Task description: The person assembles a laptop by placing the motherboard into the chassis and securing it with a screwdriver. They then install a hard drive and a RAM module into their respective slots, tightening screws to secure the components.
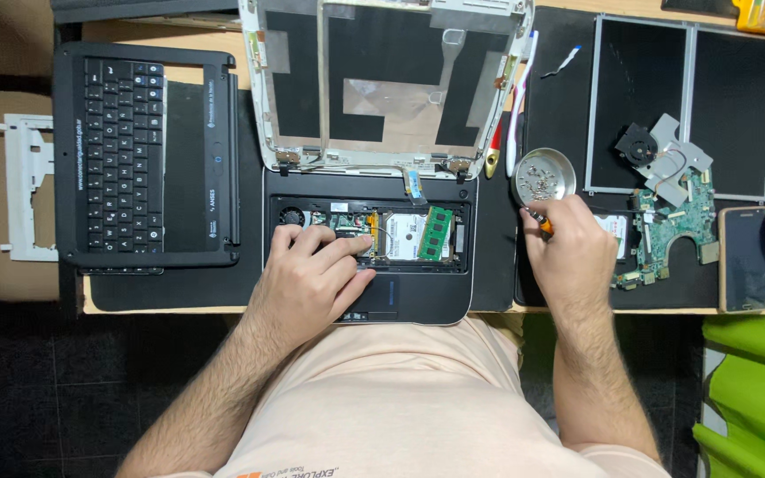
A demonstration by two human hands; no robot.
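Observation:
An opened small laptop base lies in front of me, showing a hard drive and a green memory module. My left hand rests on the base with its fingertips on the inner parts near the small fan. My right hand is to the right, closed around an orange-handled screwdriver whose tip points toward a round metal dish of small screws. The laptop's bare screen lid stands open behind the base.
A removed keyboard bezel lies at left, with a white plastic frame beside it. At right are two bare display panels, a fan with heatsink, a green circuit board, a phone and white tweezers.

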